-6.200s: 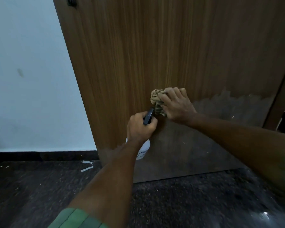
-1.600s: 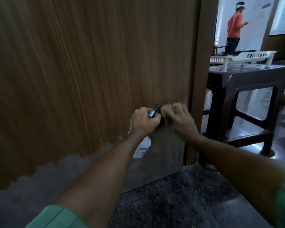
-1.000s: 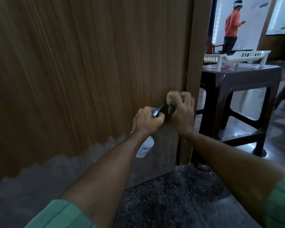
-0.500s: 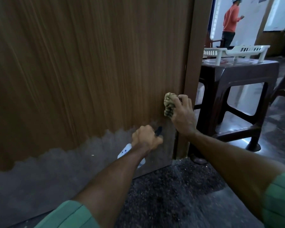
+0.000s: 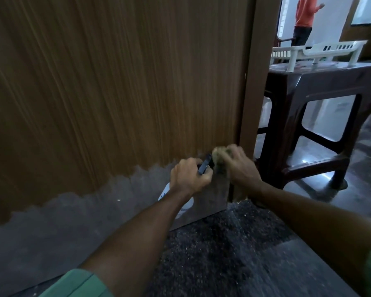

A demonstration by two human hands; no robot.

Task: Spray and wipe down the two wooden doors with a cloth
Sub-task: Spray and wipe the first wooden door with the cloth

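Note:
A brown wooden door [image 5: 120, 86] fills the left and middle of the view; its lower band is grey and worn. My right hand [image 5: 239, 168] grips a bunched beige cloth [image 5: 219, 156] and presses it on the door low down, near its right edge. Just to its left, my left hand [image 5: 189, 176] holds a white spray bottle [image 5: 185, 205] by its dark trigger head [image 5: 205, 167], the bottle hanging below the fist. The right hand and cloth are blurred. Only one door is in view.
The brown door frame [image 5: 253, 82] stands right of the door. Beyond it is a dark plastic table [image 5: 321, 86] with a white rack [image 5: 321, 50] on top. A person in an orange top [image 5: 304, 16] stands far back. The floor [image 5: 223, 254] is dark and speckled.
My right hand has slid the cloth down the door's right edge to the worn band. My left hand with the bottle has risen slightly beside it. The view has tilted down.

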